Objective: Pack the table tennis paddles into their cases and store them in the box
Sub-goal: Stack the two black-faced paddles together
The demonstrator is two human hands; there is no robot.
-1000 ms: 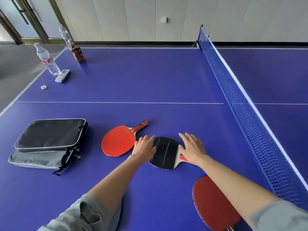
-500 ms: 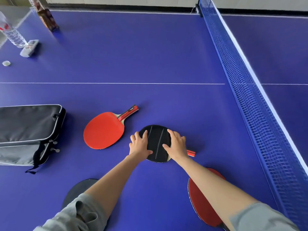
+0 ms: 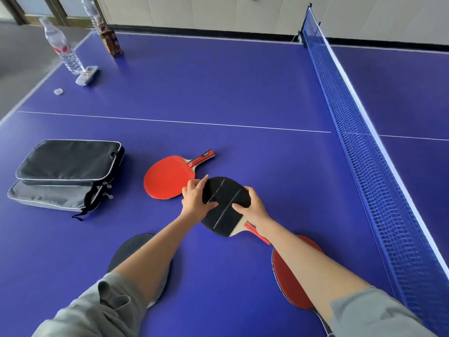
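A black-faced paddle [image 3: 224, 205] with a red handle is tilted up off the blue table. My left hand [image 3: 195, 201] grips its left edge, thumb on the black face. My right hand [image 3: 252, 210] grips its right edge near the handle. A bright red paddle [image 3: 168, 180] lies flat just left of it, handle pointing up right. A dark red paddle [image 3: 289, 278] lies under my right forearm. A black paddle [image 3: 128, 249] lies partly hidden under my left forearm. Two stacked zip cases, black [image 3: 68, 161] over grey [image 3: 46, 197], lie at the left.
The blue net [image 3: 359, 122] runs along the right side. Two water bottles [image 3: 62, 47], a brown box [image 3: 111, 43], a remote [image 3: 86, 75] and a small white cap [image 3: 58, 91] sit at the table's far left corner. No storage box is in sight.
Both hands have closed on the black paddle's edges and raised it off the table, turning it. A second earlier they were only reaching onto it.
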